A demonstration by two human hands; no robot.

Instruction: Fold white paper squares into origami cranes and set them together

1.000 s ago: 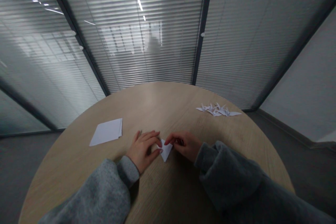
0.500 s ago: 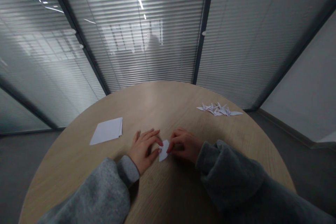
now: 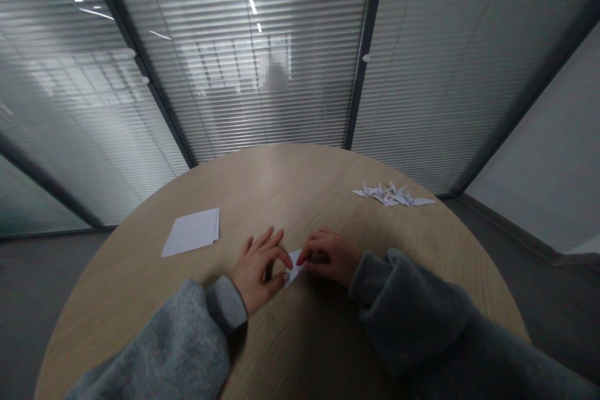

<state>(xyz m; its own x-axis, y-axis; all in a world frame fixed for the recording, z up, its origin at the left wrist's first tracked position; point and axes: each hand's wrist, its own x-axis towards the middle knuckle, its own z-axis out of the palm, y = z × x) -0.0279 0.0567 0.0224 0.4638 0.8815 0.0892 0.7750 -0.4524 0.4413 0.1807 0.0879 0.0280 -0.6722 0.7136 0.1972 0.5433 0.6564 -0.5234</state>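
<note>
Lying on the surface between the two hands, the small folded paper gives the fingers little to grip. The left hand has its index and thumb tips at the paper's left edge, the other fingers spread; whether they pinch it or only press it down, I cannot tell. The right hand appears clamped on the opposite edge, thumb and index drawn together, the remaining fingers curled.

Slipping looks the likeliest trouble: if the left fingertips bear too lightly, a tug from the right could swing the paper round and set a crease askew. Pulling the two edges apart too hard could tear it, most likely along a fold. Pressing before the edges line up would leave a wrong crease, hard to flatten out afterwards. The fingertips also cover much of the paper, so a misplaced layer might go unnoticed.

The sheets sit well apart on the left, and the pile of folded pieces lies far to the right, so neither seems likely to be knocked.
</note>
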